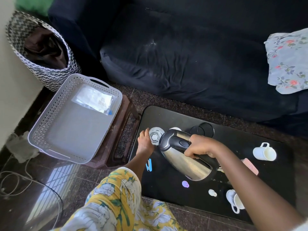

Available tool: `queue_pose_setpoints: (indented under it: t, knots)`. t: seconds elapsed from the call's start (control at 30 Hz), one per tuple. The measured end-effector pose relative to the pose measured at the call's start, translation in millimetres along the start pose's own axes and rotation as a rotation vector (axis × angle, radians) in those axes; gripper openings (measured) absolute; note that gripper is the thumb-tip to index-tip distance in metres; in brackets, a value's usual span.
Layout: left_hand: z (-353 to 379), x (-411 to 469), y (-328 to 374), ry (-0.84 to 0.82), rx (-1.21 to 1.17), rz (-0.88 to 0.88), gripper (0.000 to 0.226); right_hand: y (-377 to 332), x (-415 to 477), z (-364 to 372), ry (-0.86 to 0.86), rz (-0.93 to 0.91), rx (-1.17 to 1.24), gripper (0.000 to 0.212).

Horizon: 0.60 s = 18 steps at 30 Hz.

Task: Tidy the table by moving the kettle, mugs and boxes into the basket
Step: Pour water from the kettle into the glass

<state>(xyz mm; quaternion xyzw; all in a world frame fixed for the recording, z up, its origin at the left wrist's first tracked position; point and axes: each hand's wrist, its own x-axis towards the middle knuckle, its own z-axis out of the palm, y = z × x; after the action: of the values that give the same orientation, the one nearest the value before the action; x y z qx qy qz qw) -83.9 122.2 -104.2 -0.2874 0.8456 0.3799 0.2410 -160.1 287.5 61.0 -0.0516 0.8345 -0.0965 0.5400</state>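
Note:
My right hand (200,146) grips the black handle of the steel kettle (184,160), which is tilted over the black table (173,117) with its lid end toward a clear glass (155,136). My left hand (145,142) wraps around that glass at the table's left edge. A white mug (264,151) lies on its side at the right. Another white mug (235,200) sits at the near right corner. A pink box (250,166) lies beside my right forearm. The grey perforated basket (50,130) stands on a brown stool to the left and holds a clear plastic packet (95,100).
A blue clip (148,165), a small purple item (185,184) and a small white bottle (212,192) lie on the table. A dark cup holder (202,130) is at the back. A dark sofa sits behind, a zigzag laundry basket (40,47) far left, cables on the floor.

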Motion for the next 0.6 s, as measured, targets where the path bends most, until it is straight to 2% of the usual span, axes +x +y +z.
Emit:
queue_pose_setpoints:
  t: [0.2, 0.6]
  knots:
    - [5.9, 7.6, -0.4, -0.042, -0.007, 0.01, 0.105, 0.6, 2.4, -2.4, 0.019, 0.004, -0.018, 0.018]
    - [11.6, 16.5, -6.6, -0.006, -0.018, 0.056, 0.095, 2.0, 5.7, -4.3, 0.01, 0.013, -0.021, 0.018]
